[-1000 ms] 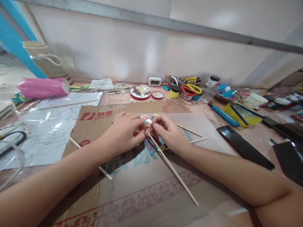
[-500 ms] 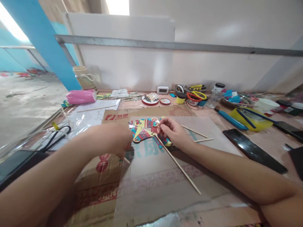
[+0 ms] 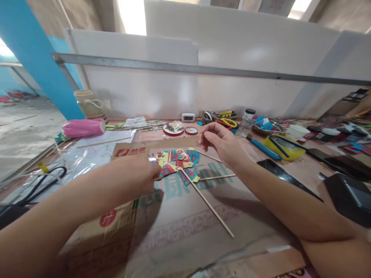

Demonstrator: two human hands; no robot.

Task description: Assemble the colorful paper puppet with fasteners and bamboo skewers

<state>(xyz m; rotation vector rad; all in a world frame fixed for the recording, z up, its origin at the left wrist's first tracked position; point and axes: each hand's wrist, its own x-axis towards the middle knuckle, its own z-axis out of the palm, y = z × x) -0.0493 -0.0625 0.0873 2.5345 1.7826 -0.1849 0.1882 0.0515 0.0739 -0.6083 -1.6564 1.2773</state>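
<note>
A cluttered work table (image 3: 292, 181) runs along a pale wall, with a grey rail above it and a blue post at the far left. Flattened cardboard (image 3: 185, 216) covers the middle of the table.

On the cardboard lies a colourful paper figure (image 3: 176, 162) in red, teal and yellow, with a long thin stick (image 3: 207, 202) fixed to it and slanting toward the near right. Two more sticks (image 3: 216, 177) lie just beside the figure on its right.

The left hand (image 3: 139, 175) rests at the figure's left edge, its fingers curled in; whether they pinch the paper or only touch it cannot be told, as the fingertips are hidden. The right hand (image 3: 222, 143) hovers above the table just past the figure's right side, clear of it, fingers loosely bent with thumb and forefinger close together and nothing seen between them.

Along the wall sit a round red tin (image 3: 173, 128) of small bits, a small white clock (image 3: 188, 117), scissors with yellow handles (image 3: 228, 121) and a yellow bowl (image 3: 282, 148). A pink bundle (image 3: 84, 127) lies at the far left, black-handled scissors (image 3: 43, 183) nearer.
</note>
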